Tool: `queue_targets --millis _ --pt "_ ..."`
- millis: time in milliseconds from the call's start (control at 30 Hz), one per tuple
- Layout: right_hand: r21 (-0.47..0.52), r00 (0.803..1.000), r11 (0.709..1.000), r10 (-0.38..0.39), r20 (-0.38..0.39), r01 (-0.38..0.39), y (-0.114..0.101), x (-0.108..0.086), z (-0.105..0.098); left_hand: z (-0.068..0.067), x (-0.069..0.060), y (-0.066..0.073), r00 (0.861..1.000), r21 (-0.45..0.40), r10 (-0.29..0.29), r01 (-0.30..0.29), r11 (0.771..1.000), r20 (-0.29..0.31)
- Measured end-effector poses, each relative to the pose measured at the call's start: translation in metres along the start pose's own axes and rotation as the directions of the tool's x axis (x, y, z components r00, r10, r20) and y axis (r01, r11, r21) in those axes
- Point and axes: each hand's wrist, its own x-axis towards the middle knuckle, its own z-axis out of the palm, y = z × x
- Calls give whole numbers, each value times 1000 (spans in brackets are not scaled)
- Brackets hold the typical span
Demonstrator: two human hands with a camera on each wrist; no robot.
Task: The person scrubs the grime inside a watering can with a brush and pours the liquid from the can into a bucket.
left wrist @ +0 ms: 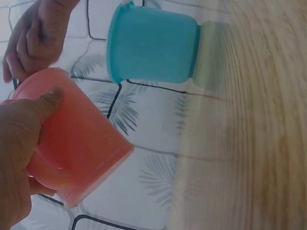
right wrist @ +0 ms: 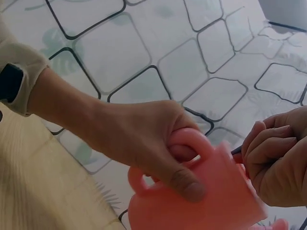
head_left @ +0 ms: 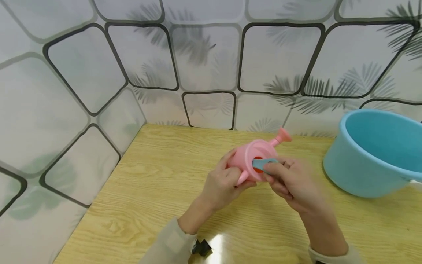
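A pink toy watering can (head_left: 240,157) is held off the table, its open top facing the head camera and its spout rose (head_left: 284,135) pointing up to the right. My left hand (head_left: 221,185) grips it by its handle side; in the right wrist view the thumb lies along the can's body (right wrist: 220,196). My right hand (head_left: 295,181) pinches a flat light-blue piece (head_left: 261,165) at the can's mouth. Something red (head_left: 258,171) shows behind that piece inside the opening; its full shape is hidden. In the left wrist view the right hand (left wrist: 38,45) is beyond the can's rim.
A large light-blue bucket (head_left: 359,165) stands on the wood-grain table (head_left: 148,190) at the right, beyond my right hand. Patterned wall covering (head_left: 207,58) rises behind the table and along its left side. A dark wrist device (right wrist: 10,82) sits on the left sleeve.
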Motion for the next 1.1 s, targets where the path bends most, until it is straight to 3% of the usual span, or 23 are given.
queue_targets --millis 133,400,667,933,1100 --pt "-39 1000 999 5 -9 -6 -1 2 6 -2 1 2 1000 21 17 -17 1000 -16" --pt "-79 996 996 -45 -72 39 -12 -10 1 -3 2 -3 1000 -28 -24 24 999 -3" --pt "-153 997 987 41 -64 -50 -6 -1 6 -4 2 2 1000 -8 23 -23 1000 -8" --pt "-152 996 987 -58 -66 48 -14 -10 -4 -4 2 0 1000 -23 -14 14 1000 28" --pt "-173 997 985 -6 -74 -7 -8 -5 0 -4 5 6 1000 -33 24 -23 999 18"
